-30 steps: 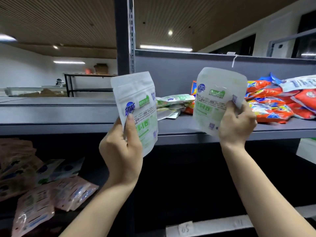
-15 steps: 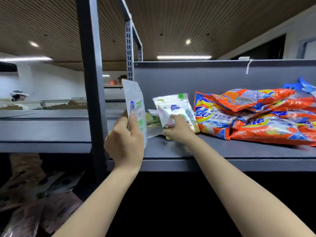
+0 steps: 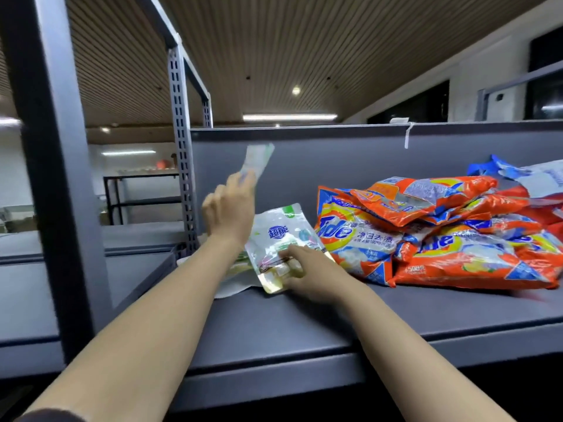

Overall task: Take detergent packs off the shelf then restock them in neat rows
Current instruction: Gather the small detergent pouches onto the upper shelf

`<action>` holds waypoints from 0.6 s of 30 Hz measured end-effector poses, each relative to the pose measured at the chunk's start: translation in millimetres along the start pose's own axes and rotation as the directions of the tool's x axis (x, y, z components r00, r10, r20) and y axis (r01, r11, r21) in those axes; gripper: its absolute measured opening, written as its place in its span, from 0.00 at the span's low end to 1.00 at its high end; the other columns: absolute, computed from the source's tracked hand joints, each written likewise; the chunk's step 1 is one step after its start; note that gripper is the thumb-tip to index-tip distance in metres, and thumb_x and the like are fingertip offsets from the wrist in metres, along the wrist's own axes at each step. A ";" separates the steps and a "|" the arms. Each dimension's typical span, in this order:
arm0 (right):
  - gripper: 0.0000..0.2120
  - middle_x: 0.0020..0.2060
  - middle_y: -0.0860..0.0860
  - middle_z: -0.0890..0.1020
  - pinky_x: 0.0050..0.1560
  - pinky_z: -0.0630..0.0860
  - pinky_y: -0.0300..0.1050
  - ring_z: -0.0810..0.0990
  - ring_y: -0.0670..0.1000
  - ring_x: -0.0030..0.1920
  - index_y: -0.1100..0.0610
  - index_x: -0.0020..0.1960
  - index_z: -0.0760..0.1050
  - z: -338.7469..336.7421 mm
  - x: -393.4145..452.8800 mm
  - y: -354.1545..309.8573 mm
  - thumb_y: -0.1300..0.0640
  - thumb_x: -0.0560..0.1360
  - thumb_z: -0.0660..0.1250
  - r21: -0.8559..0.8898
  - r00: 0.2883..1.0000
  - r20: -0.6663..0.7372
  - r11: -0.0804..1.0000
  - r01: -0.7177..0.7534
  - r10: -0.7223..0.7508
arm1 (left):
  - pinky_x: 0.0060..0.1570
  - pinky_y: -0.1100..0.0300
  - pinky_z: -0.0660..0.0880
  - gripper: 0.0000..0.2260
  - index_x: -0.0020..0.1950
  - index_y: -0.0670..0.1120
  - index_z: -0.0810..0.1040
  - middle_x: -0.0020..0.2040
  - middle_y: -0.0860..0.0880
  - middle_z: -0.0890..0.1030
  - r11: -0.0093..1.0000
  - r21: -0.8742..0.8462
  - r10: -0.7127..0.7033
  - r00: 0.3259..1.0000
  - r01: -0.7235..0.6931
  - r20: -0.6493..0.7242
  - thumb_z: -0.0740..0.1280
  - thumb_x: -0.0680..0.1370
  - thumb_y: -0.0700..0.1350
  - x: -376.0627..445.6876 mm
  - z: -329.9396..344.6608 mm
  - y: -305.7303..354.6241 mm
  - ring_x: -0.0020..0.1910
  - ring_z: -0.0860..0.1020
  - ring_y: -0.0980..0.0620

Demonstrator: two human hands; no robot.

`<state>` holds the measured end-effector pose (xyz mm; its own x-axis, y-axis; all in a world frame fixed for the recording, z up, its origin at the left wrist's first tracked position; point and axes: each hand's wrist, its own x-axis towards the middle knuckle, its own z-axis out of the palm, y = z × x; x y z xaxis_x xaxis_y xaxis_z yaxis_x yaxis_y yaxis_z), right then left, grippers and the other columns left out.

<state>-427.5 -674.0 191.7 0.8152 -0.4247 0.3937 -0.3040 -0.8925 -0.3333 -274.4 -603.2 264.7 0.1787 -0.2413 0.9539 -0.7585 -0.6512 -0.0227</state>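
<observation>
Wide grey metal shelf board [image 3: 304,324] underfoot of it all. Heaped at the right, touching one another: orange plastic Tide detergent bags [image 3: 426,226]. Just left of the heap, propped on the board: white glossy stand-up detergent pouch with blue logo [image 3: 280,236], pinched low down by the right hand [image 3: 307,275], fingers curled over its bottom edge. Raised near the back panel: left hand [image 3: 228,208], gripping a blurred white-and-green flat detergent pouch [image 3: 256,161] up off the board.
</observation>
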 end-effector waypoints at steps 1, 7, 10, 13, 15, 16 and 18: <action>0.25 0.68 0.49 0.71 0.65 0.65 0.43 0.68 0.51 0.67 0.50 0.69 0.67 1.3 1.6 2.0 0.54 0.73 0.66 0.020 1.000 -0.003 1.000 0.008 -0.008 | 0.48 0.49 0.74 0.10 0.59 0.51 0.76 0.53 0.47 0.80 0.996 -0.040 0.082 0.961 -0.074 0.264 0.61 0.80 0.49 -1.0 15.5 4.4 0.46 0.80 0.42; 0.26 0.67 0.48 0.69 0.69 0.63 0.44 0.65 0.48 0.68 0.51 0.70 0.66 5.2 7.2 6.9 0.55 0.73 0.67 0.031 0.998 -0.021 0.998 0.051 -0.051 | 0.69 0.48 0.57 0.26 0.72 0.58 0.65 0.74 0.53 0.65 0.980 -0.197 0.155 0.618 0.000 0.771 0.53 0.76 0.67 -7.7 40.7 6.1 0.72 0.63 0.48; 0.26 0.68 0.47 0.69 0.68 0.64 0.46 0.64 0.48 0.69 0.50 0.70 0.66 3.8 6.6 4.6 0.54 0.73 0.67 0.013 0.999 -0.021 0.999 0.038 -0.038 | 0.61 0.50 0.64 0.22 0.68 0.54 0.72 0.65 0.48 0.75 0.986 -0.165 0.095 0.759 0.016 0.644 0.55 0.78 0.62 -7.0 26.0 3.6 0.65 0.69 0.44; 0.26 0.68 0.48 0.69 0.67 0.65 0.46 0.66 0.49 0.68 0.51 0.69 0.67 2.1 5.1 0.4 0.54 0.73 0.67 0.015 0.999 -0.026 1.000 0.025 -0.025 | 0.55 0.51 0.67 0.19 0.65 0.51 0.73 0.62 0.46 0.76 0.982 -0.164 0.035 0.762 0.094 0.647 0.57 0.78 0.55 -14.9 13.1 -0.5 0.62 0.71 0.43; 0.25 0.68 0.50 0.69 0.66 0.66 0.46 0.67 0.51 0.68 0.52 0.69 0.67 -1.0 1.7 -3.3 0.54 0.73 0.67 0.022 1.000 -0.019 1.000 0.014 -0.014 | 0.53 0.52 0.70 0.18 0.65 0.49 0.73 0.63 0.46 0.75 0.959 -0.211 -0.008 0.762 0.190 0.647 0.58 0.78 0.53 -22.0 4.1 -3.8 0.61 0.71 0.44; 0.25 0.68 0.51 0.69 0.66 0.66 0.46 0.67 0.51 0.67 0.53 0.69 0.68 -3.2 -0.8 -4.8 0.55 0.73 0.67 0.025 1.000 -0.018 1.000 0.009 -0.009 | 0.54 0.51 0.71 0.18 0.66 0.48 0.72 0.64 0.46 0.74 0.941 -0.241 -0.028 0.763 0.238 0.646 0.58 0.78 0.52 -25.3 -2.2 -4.5 0.62 0.71 0.44; 0.25 0.68 0.52 0.69 0.64 0.66 0.44 0.67 0.52 0.67 0.54 0.69 0.68 -8.7 -8.0 -7.0 0.54 0.74 0.66 0.032 1.000 -0.022 0.999 -0.005 0.006 | 0.57 0.49 0.71 0.18 0.67 0.47 0.71 0.65 0.45 0.73 0.917 -0.262 -0.065 0.762 0.299 0.644 0.59 0.79 0.51 -32.8 -16.3 -4.1 0.63 0.71 0.43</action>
<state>-436.2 -665.8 198.3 0.8021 -0.4334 0.4107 -0.2926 -0.8849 -0.3623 -287.4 -581.0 238.4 0.5890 -0.6055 0.5352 -0.8066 -0.4811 0.3434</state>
